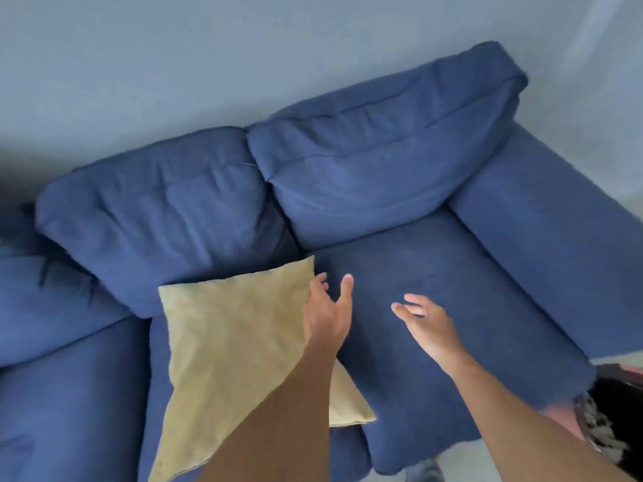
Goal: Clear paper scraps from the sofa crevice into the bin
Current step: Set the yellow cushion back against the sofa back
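A blue fabric sofa [435,300] fills the view, with two back cushions and a right armrest. The dark crevice [288,238] between the back cushions runs down to the seat. No paper scraps show. My left hand [327,307] hovers at the right edge of a tan throw pillow [236,342], fingers apart, touching or nearly touching its corner. My right hand [424,321] floats open above the right seat cushion, holding nothing. A dark bin [616,415] with pale scraps inside stands at the lower right, beside the sofa's front corner.
A grey wall rises behind the sofa. Pale floor [462,460] shows below the seat's front edge. A pink object [563,415] sits next to the bin. The sofa's left seat and another cushion extend past the left edge.
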Motion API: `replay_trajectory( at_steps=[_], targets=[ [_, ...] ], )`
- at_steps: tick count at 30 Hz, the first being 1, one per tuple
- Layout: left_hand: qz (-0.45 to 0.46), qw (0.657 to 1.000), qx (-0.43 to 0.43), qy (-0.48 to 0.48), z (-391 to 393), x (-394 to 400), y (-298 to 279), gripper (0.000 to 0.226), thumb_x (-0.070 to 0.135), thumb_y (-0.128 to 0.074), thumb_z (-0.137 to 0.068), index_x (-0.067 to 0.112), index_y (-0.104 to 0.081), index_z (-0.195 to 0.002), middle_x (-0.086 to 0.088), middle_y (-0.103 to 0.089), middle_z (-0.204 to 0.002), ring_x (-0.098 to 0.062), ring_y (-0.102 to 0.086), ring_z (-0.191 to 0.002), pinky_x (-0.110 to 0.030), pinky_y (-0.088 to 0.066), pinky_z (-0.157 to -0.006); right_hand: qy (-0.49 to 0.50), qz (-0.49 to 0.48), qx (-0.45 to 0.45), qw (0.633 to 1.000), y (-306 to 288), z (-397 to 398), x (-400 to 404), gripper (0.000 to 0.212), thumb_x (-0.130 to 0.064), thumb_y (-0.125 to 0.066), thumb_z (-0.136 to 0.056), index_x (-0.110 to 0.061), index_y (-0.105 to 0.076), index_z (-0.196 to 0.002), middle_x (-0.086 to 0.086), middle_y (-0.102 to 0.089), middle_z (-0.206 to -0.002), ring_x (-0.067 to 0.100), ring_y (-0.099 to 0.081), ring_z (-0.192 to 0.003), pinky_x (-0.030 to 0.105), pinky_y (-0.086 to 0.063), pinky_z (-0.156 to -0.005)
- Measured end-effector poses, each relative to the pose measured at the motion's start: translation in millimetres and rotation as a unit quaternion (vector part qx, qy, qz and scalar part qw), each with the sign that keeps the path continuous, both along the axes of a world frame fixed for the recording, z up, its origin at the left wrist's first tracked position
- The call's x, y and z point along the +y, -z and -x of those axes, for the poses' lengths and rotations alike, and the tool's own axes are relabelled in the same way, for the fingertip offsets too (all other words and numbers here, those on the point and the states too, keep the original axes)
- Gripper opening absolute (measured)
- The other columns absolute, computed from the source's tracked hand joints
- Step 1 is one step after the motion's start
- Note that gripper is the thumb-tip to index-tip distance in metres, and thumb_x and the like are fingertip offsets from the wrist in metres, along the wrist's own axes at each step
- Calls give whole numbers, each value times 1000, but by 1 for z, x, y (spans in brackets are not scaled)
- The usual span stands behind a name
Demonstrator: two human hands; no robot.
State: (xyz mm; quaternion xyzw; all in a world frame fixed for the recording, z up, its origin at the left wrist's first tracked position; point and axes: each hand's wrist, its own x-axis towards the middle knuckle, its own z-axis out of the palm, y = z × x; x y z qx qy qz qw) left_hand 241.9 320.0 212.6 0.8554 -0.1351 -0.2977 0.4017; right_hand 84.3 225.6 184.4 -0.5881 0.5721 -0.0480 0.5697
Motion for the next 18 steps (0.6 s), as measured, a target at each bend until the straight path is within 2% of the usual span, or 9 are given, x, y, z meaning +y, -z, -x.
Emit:
replay_trajectory(
  at_steps=[2,4,6,8,11,13,15,18],
  targets=[
    [-6,999,-6,-51,-39,43,-4,68,55,-61,-102,17,-45,-155,-8,-55,-156,-28,-53,-143,-37,-40,-115,-66,0,11,998,0,-41,21,51,-46,-71,-96,-24,-61,-140,-1,-68,-135,17,-59,-114,29,-40,-93],
    [-27,995,-15,-90,-72,84,-2,68,54,-63,-101,17,-44,-155,-11,-54,-156,-31,-54,-142,-42,-45,-116,-116,-5,24,993,7,-76,40,57,-49,-69,-96,-22,-57,-144,3,-65,-140,21,-58,-125,31,-41,-96],
    [-49,989,-27,-134,-100,124,5,69,53,-66,-100,16,-43,-154,-13,-54,-156,-33,-54,-141,-45,-46,-115,-153,-28,37,987,19,-108,54,68,-56,-66,-96,-22,-50,-152,4,-58,-150,24,-54,-136,35,-41,-106],
    [-82,981,-43,-170,-124,160,16,72,53,-66,-99,16,-41,-156,-11,-52,-157,-31,-52,-143,-44,-43,-115,-152,-65,49,985,36,-135,65,80,-65,-62,-94,-25,-39,-159,4,-48,-159,26,-48,-143,46,-40,-117],
    [-137,969,-43,-200,-155,202,38,85,63,-66,-94,19,-36,-161,-8,-50,-158,-30,-45,-147,-47,-39,-117,-138,-115,79,981,67,-165,68,95,-78,-58,-86,-29,-30,-163,-2,-38,-165,27,-42,-147,53,-42,-114],
    [-154,963,6,-221,-173,224,56,105,79,-66,-83,20,-32,-164,-8,-45,-162,-33,-41,-150,-53,-38,-120,-124,-163,89,975,91,-181,66,113,-93,-60,-67,-34,-34,-160,-7,-43,-162,27,-45,-144,57,-44,-110],
    [-154,955,63,-247,-189,240,70,122,91,-60,-75,22,-24,-168,-9,-37,-168,-35,-35,-155,-56,-34,-123,-103,-219,72,968,115,-192,63,127,-100,-67,-47,-37,-43,-155,-8,-57,-151,26,-56,-135,58,-44,-110],
    [-121,935,176,-283,-209,254,88,125,95,-54,-75,24,-16,-171,-8,-28,-173,-35,-29,-158,-54,-26,-125,-98,-282,37,954,121,-204,69,117,-91,-82,-43,-34,-58,-143,-3,-72,-132,26,-68,-120,53,-48,-110]
  ],
)
